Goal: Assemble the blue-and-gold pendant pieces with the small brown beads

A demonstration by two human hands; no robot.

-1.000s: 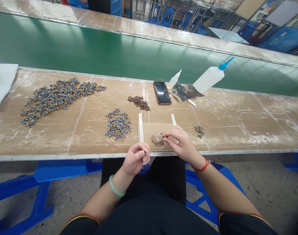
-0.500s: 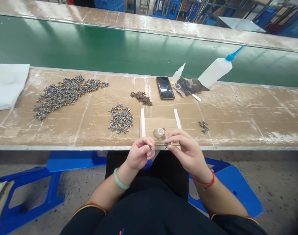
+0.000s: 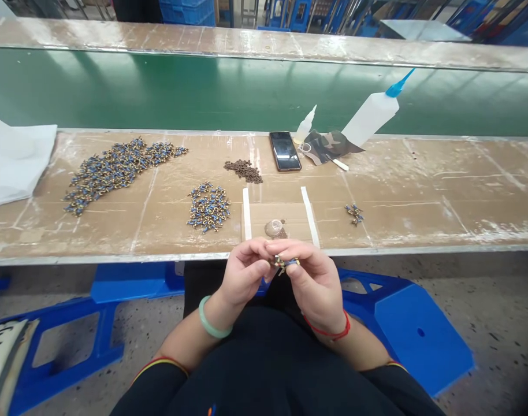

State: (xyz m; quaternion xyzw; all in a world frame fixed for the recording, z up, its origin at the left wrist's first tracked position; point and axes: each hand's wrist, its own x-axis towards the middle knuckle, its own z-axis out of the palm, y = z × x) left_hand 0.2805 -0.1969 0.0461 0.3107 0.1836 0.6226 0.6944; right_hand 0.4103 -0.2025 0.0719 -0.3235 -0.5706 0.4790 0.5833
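My right hand (image 3: 318, 283) pinches a small blue-and-gold figure-like piece (image 3: 292, 263) between thumb and fingers, just past the table's front edge. Against it, my left hand (image 3: 241, 274) is closed in a pinch, its fingertips meeting those of the right; whatever it grips is hidden. Just beyond the fingers, a round blob (image 3: 273, 228) with small brown bits beside it lies on a cardboard sheet (image 3: 290, 215). Left of the sheet is a pile of similar blue-and-gold pieces (image 3: 209, 208). A heap of small brown discs (image 3: 244, 171) lies farther back.
A larger pile of blue-and-gold pieces (image 3: 121, 170) spreads at left, with several more pieces (image 3: 354, 214) at right. Behind are a phone (image 3: 285, 151), a small dropper bottle (image 3: 305, 125), a camouflage cloth (image 3: 328, 147) and a large blue-tipped bottle (image 3: 371, 118). White sheets (image 3: 19, 156) lie far left.
My right hand has moved left with the blue-and-gold piece to meet my left hand, and their fingertips now touch. The whole view has shifted and tilted slightly.
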